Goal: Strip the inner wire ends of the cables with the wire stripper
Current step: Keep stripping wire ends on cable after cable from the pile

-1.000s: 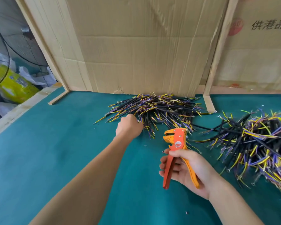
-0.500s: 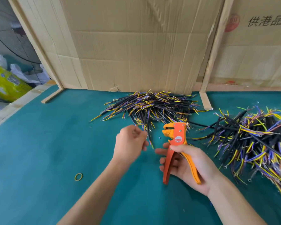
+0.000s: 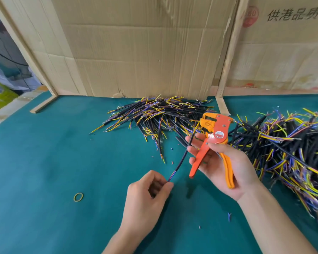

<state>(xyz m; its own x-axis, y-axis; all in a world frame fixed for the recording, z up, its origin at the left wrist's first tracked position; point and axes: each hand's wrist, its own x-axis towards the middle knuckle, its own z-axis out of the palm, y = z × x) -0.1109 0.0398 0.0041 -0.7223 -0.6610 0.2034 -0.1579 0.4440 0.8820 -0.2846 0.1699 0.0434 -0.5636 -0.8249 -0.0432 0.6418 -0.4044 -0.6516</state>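
A yellow rubber band lies on the green mat, near left. Left hand pinches the near end of one black cable, which slants up toward the orange wire stripper grasped in the right hand. Cable piles sit far centre and right.

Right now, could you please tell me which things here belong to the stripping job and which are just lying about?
Job: orange wire stripper in right hand; black-sheathed cable pinched by left hand; two cable piles.
Lying about: yellow rubber band; cardboard backing; insulation scraps.
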